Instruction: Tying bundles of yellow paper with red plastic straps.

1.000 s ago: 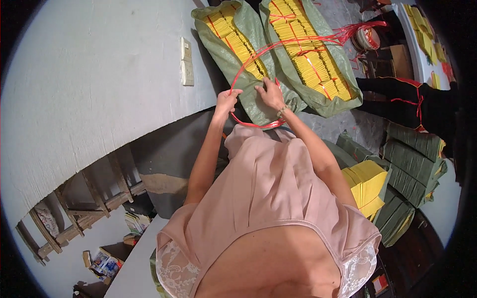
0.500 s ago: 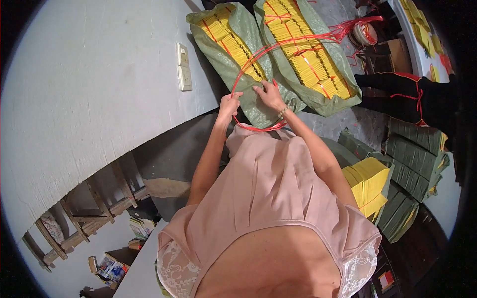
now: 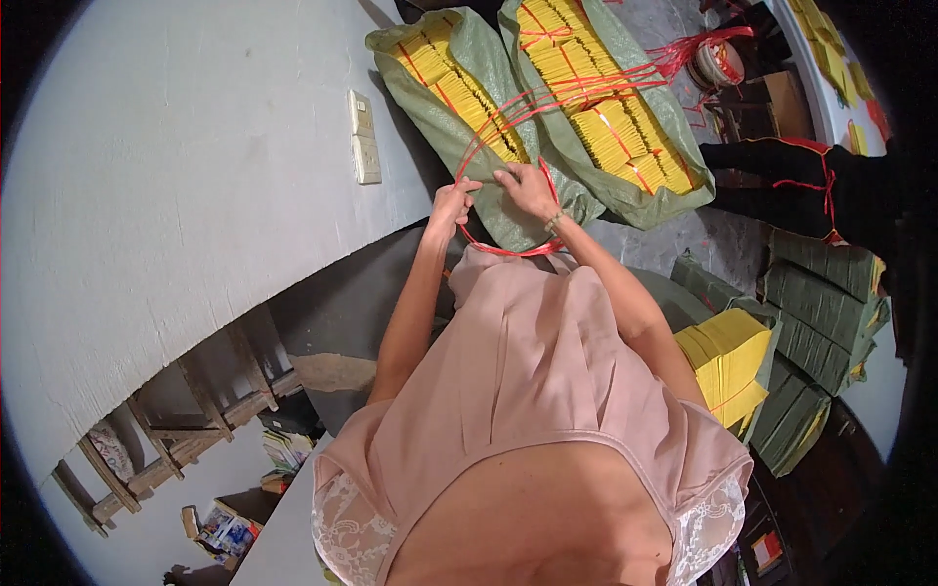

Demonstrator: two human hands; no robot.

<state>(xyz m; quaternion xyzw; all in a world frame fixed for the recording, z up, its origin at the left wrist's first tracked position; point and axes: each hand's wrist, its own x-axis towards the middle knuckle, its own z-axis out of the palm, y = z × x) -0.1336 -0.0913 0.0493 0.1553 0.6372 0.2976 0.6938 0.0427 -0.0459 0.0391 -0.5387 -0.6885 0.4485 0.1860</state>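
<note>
A green woven sack lies before me, its long opening showing rows of yellow paper bundles. Over its near end runs a loop of thin red plastic twine, which comes from a red bunch farther right. My left hand is closed at the sack's left edge, with the twine passing through its fingers. Just to its right, my right hand has its fingers bent on the sack's near flap, pinching the fabric. Twine also shows beside the right hand and hangs below both hands, close to my pink top.
A second green sack of yellow bundles lies alongside on the right. Beyond it are a red twine bunch and a person in dark clothes. Stacked green sacks and a yellow paper stack stand right. A white wall borders the left.
The view has shifted slightly. The twine's upper strands have spread apart over the sacks. Both hands stay in nearly the same place on the sack.
</note>
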